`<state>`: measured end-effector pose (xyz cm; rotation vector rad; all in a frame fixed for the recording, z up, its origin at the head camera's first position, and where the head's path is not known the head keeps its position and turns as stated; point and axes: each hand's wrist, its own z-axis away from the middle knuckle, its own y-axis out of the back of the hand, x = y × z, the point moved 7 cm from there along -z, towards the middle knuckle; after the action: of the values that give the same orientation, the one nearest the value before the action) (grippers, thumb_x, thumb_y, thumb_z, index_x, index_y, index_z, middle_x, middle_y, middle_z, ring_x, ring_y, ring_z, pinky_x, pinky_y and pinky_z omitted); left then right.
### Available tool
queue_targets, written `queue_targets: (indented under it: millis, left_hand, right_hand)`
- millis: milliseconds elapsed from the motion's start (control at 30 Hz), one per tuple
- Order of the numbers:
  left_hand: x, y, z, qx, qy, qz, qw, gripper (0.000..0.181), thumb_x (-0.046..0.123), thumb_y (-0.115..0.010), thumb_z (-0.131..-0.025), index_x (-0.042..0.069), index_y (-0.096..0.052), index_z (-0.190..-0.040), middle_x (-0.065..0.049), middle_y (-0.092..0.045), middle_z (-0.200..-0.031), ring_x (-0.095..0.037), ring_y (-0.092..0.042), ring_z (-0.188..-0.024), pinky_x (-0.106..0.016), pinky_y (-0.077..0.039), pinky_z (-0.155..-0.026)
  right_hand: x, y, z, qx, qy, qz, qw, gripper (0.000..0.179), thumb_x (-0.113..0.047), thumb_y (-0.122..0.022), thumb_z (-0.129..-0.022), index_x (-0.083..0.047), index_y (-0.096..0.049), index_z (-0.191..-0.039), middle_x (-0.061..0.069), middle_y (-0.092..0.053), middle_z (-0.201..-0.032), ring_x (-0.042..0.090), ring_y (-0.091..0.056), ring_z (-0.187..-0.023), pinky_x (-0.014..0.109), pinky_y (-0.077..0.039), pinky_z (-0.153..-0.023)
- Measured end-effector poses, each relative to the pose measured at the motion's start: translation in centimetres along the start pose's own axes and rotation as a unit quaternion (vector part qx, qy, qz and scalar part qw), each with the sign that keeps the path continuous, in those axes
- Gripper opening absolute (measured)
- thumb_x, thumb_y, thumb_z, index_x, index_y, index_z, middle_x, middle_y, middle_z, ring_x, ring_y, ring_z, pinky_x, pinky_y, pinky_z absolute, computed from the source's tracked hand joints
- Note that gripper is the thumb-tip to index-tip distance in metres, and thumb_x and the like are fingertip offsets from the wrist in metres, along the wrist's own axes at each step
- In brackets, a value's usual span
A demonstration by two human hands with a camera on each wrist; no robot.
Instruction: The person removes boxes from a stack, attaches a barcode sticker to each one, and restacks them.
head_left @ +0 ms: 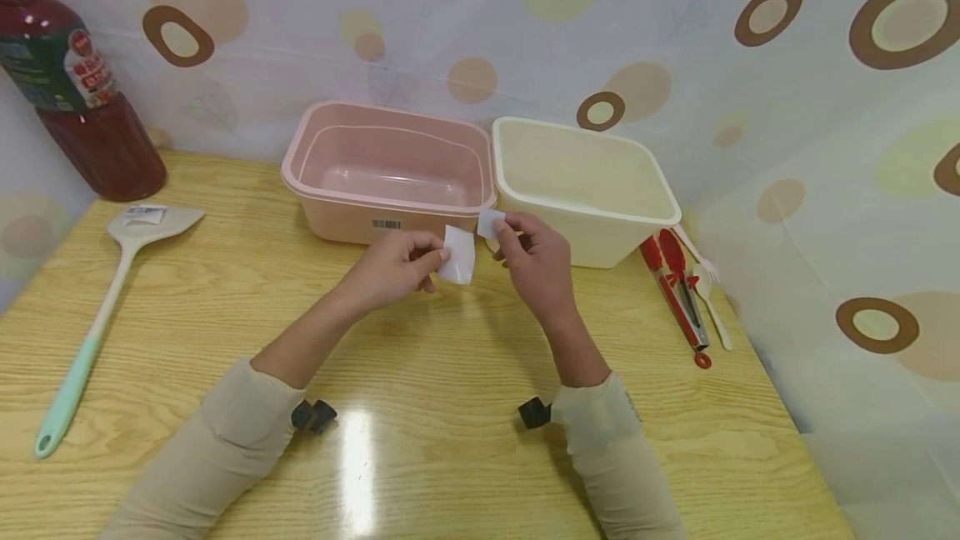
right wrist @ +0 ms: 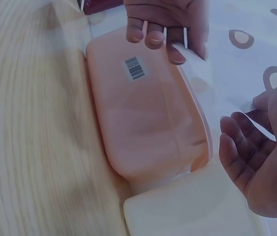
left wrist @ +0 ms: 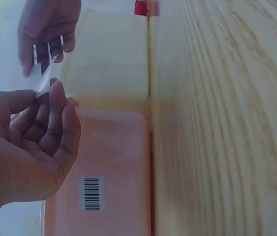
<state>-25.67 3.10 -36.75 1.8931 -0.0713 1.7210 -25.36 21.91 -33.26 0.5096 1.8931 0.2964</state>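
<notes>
Between finger and thumb my left hand point(head_left: 396, 269) pinches a white paper-like slip point(head_left: 459, 256), its glossy face partly lit. My right hand point(head_left: 538, 261) pinches a smaller white piece point(head_left: 490, 224) beside it. In the head view the two pieces lie close together, in front of where the pink bin point(head_left: 337, 223) and the cream bin point(head_left: 592, 242) meet. The left wrist view shows the slip point(left wrist: 46, 81) edge-on at my left fingertips, with the other fingers loosely curled beneath. A barcode label point(left wrist: 92, 193) is on the pink bin's side.
At the left lies a spatula point(head_left: 126, 261) with a mint handle and a small label on its blade. A bottle of dark red liquid point(head_left: 101, 144) stands behind it. Red-tipped tongs point(head_left: 681, 294), a cream spoon point(head_left: 712, 307) and a fork point(head_left: 697, 252) lie right of the bins.
</notes>
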Motion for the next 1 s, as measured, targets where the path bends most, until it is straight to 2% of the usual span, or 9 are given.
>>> queue_targets:
  millis: [167,233,333,433,500,600,733,900,1000]
  left_hand:
    - [-0.2,-0.5,0.0,-0.026,0.005,-0.02,0.9994,0.024,0.02,-0.058,-0.104,0.004,-0.074,-0.113,-0.013,-0.074,-0.103,-0.039,-0.07,-0.08,-0.033,-0.056,-0.065]
    - [-0.2,-0.8,0.0,-0.04,0.003,-0.025,0.9989,0.024,0.019,-0.059,-0.104,0.003,-0.074,-0.111,-0.013,-0.074,-0.103,-0.039,-0.07,-0.078,-0.033,-0.056,-0.066]
    - [-0.4,-1.1,0.0,-0.055,0.003,-0.032,0.998,0.023,0.019,-0.059,-0.103,0.002,-0.074,-0.109,-0.013,-0.074,-0.1,-0.032,-0.07,-0.073,-0.031,-0.056,-0.065]
    - [-0.8,-1.4,0.0,-0.067,0.017,-0.038,0.9969,0.022,0.019,-0.06,-0.102,0.003,-0.074,-0.108,-0.01,-0.074,-0.093,-0.022,-0.068,-0.067,-0.034,-0.057,-0.065]
    - [-1.2,-1.6,0.0,-0.081,0.034,-0.041,0.9952,0.02,0.02,-0.061,-0.101,0.005,-0.074,-0.108,-0.008,-0.073,-0.087,-0.017,-0.066,-0.063,-0.036,-0.058,-0.065]
    - [-1.7,-1.9,0.2,-0.11,0.059,-0.044,0.9912,0.02,0.021,-0.062,-0.101,0.006,-0.075,-0.106,-0.008,-0.073,-0.08,-0.017,-0.067,-0.061,-0.039,-0.06,-0.064]
    - [-2.1,-2.1,0.3,-0.131,0.076,-0.047,0.9874,0.02,0.02,-0.063,-0.101,0.005,-0.074,-0.107,-0.009,-0.073,-0.079,-0.024,-0.07,-0.06,-0.041,-0.061,-0.064]
    - [-2.6,-2.0,0.3,-0.134,0.087,-0.053,0.9857,0.019,0.018,-0.064,-0.1,0.004,-0.073,-0.108,-0.009,-0.072,-0.081,-0.025,-0.071,-0.06,-0.038,-0.06,-0.067]
    - [-3.1,-2.2,0.3,-0.153,0.093,-0.074,0.9811,0.016,0.016,-0.065,-0.098,0.004,-0.073,-0.104,-0.008,-0.071,-0.079,-0.021,-0.07,-0.057,-0.034,-0.059,-0.063]
  right_hand:
    - [0.1,0.6,-0.1,0.008,-0.007,-0.006,0.9999,0.02,-0.021,-0.064,-0.101,-0.005,-0.076,-0.105,0.016,-0.074,-0.093,0.029,-0.067,-0.067,0.034,-0.06,-0.062]
    - [0.2,0.6,-0.2,0.005,-0.008,-0.01,0.9999,0.02,-0.021,-0.064,-0.101,-0.006,-0.076,-0.106,0.016,-0.073,-0.093,0.026,-0.067,-0.066,0.037,-0.06,-0.063]
    - [0.2,0.5,-0.2,-0.004,-0.007,-0.02,0.9998,0.021,-0.021,-0.063,-0.101,-0.005,-0.076,-0.106,0.019,-0.072,-0.09,0.017,-0.064,-0.063,0.034,-0.06,-0.062]
    - [0.3,0.4,-0.2,-0.016,-0.007,-0.031,0.9994,0.022,-0.022,-0.062,-0.102,-0.004,-0.075,-0.106,0.018,-0.068,-0.076,0.014,-0.06,-0.058,0.027,-0.056,-0.057]
    - [0.3,0.3,-0.2,-0.023,-0.008,-0.037,0.999,0.023,-0.022,-0.061,-0.103,-0.004,-0.075,-0.107,0.013,-0.063,-0.065,0.017,-0.057,-0.053,0.023,-0.051,-0.052]
    - [0.3,0.2,-0.1,-0.03,-0.017,-0.041,0.9986,0.023,-0.023,-0.06,-0.103,-0.006,-0.075,-0.108,0.003,-0.059,-0.056,0.017,-0.056,-0.049,0.023,-0.05,-0.049]
    - [0.4,0.0,-0.1,-0.037,-0.03,-0.064,0.9968,0.024,-0.022,-0.059,-0.104,-0.004,-0.074,-0.11,0.0,-0.065,-0.063,0.011,-0.062,-0.053,0.025,-0.058,-0.055]
    - [0.5,0.0,-0.1,-0.035,-0.038,-0.077,0.9957,0.025,-0.023,-0.061,-0.103,-0.003,-0.074,-0.11,0.013,-0.073,-0.079,0.01,-0.068,-0.057,0.027,-0.061,-0.061]
    - [0.5,0.0,-0.1,-0.034,-0.036,-0.069,0.9964,0.025,-0.023,-0.061,-0.103,-0.003,-0.075,-0.11,0.019,-0.075,-0.089,0.01,-0.069,-0.058,0.026,-0.061,-0.063]
